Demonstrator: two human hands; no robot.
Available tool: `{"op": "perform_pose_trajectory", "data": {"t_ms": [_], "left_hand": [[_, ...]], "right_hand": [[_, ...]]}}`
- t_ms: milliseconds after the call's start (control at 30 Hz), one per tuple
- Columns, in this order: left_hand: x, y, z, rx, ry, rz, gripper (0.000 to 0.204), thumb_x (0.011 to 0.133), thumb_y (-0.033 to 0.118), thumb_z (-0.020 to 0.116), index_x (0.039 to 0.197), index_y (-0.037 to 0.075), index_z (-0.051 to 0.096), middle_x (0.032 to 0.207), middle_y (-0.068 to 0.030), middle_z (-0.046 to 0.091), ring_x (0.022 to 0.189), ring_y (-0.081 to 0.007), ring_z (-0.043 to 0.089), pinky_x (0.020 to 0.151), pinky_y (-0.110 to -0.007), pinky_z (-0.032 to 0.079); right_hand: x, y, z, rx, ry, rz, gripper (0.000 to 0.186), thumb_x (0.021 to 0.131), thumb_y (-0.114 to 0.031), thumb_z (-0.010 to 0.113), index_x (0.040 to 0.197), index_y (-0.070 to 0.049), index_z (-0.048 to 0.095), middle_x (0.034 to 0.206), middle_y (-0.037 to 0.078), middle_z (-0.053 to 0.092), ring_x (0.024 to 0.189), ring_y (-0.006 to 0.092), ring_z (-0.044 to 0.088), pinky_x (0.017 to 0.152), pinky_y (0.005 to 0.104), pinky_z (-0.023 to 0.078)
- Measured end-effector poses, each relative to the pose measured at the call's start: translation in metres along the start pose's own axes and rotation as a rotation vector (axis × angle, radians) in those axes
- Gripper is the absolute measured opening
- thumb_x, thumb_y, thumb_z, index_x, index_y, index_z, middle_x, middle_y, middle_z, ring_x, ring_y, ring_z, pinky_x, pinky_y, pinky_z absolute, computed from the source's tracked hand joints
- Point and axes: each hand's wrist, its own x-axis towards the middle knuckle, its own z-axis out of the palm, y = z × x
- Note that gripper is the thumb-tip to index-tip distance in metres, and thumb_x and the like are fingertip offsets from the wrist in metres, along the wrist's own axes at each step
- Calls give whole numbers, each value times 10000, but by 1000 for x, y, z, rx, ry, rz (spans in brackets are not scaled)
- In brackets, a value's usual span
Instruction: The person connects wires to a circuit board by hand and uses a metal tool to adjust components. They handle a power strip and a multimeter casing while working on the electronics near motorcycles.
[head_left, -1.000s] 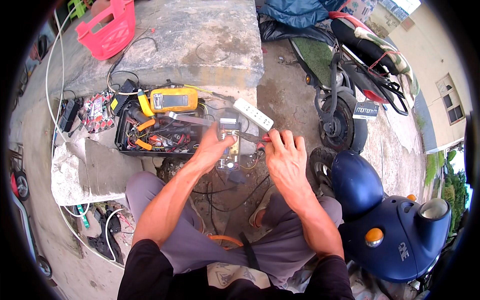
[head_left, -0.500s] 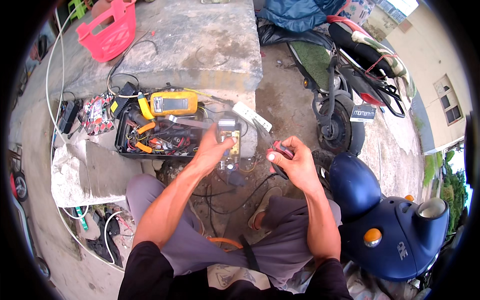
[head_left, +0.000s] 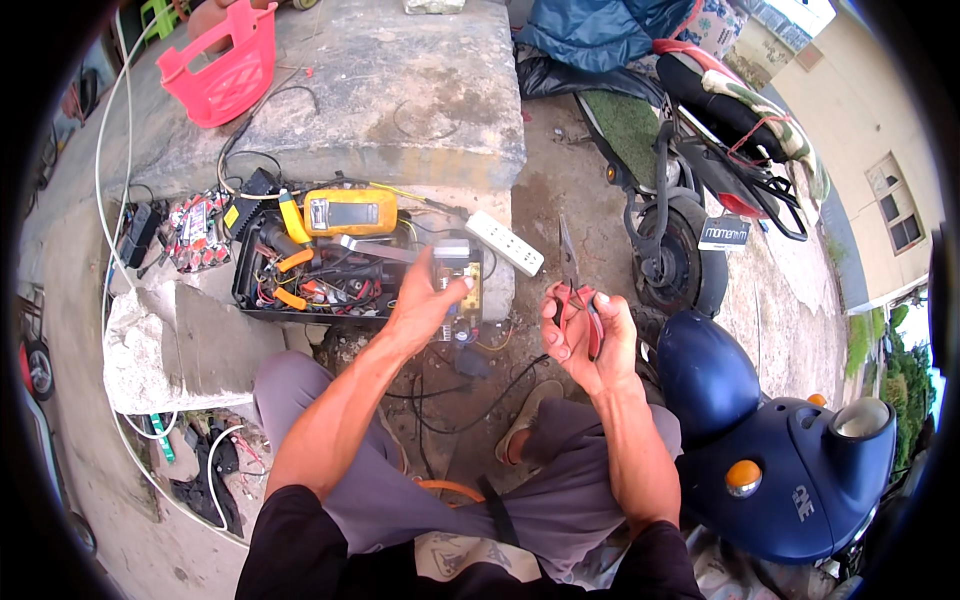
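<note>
My left hand point(head_left: 422, 300) is closed round the edge of a circuit board point(head_left: 473, 298), with the thumb lying on its face. Yellow and silver parts show on the board, and its left side is hidden behind my fingers. In my right hand point(head_left: 602, 355) is a pair of long-nose pliers point(head_left: 569, 262) with red handles. Their thin jaws point up and away from me, apart from the board. Just left of the board lies an open black tool tray point(head_left: 345, 290) full of wires and orange-handled tools.
A yellow multimeter point(head_left: 350, 212) rests on the tray's far side. Beyond the board lies a white power strip point(head_left: 505, 243). Black cables point(head_left: 470, 425) trail over the ground between my feet. A blue scooter body point(head_left: 790, 460) stands close at my right, with a pink basket point(head_left: 222, 75) far left.
My right hand has turned and shifted right, so the pliers now point upright and away from the board. My left hand has stayed on the board.
</note>
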Motion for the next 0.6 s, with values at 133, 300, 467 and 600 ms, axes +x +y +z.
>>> {"op": "perform_pose_trajectory", "data": {"t_ms": [133, 300, 467, 600], "left_hand": [[0, 4, 1, 38, 6, 13, 461, 968, 31, 707, 1403, 8, 557, 1237, -65, 672, 1107, -145, 640, 986, -351, 539], [3, 0, 2, -9, 15, -21, 461, 974, 20, 695, 1412, 5, 553, 1243, -64, 670, 1111, -150, 644, 989, -348, 539], [1, 6, 4, -76, 0, -67, 466, 977, 13, 690, 1420, 1, 548, 1256, -70, 668, 1131, -152, 639, 1006, -350, 531], [0, 5, 3, -53, 4, -41, 471, 978, 16, 692, 1426, -2, 547, 1268, -74, 666, 1150, -152, 632, 1022, -349, 522]], "right_hand": [[0, 0, 16, -136, 35, 52, 575, 974, -389, 740, 1339, 33, 597, 1083, 149, 700, 781, 207, 616, 642, 300, 456], [-4, 11, 14, -981, 173, -288, 409, 984, -206, 829, 1242, 1, 589, 974, 144, 717, 819, 197, 663, 680, 346, 509], [-5, 4, 27, -1815, 139, -617, 252, 940, -184, 837, 1005, -2, 675, 1064, 131, 662, 977, 293, 686, 791, 431, 542], [-5, 0, 34, -2216, 110, -735, 220, 831, -140, 816, 980, -18, 709, 1139, 87, 641, 1047, 294, 631, 859, 428, 513]]}}
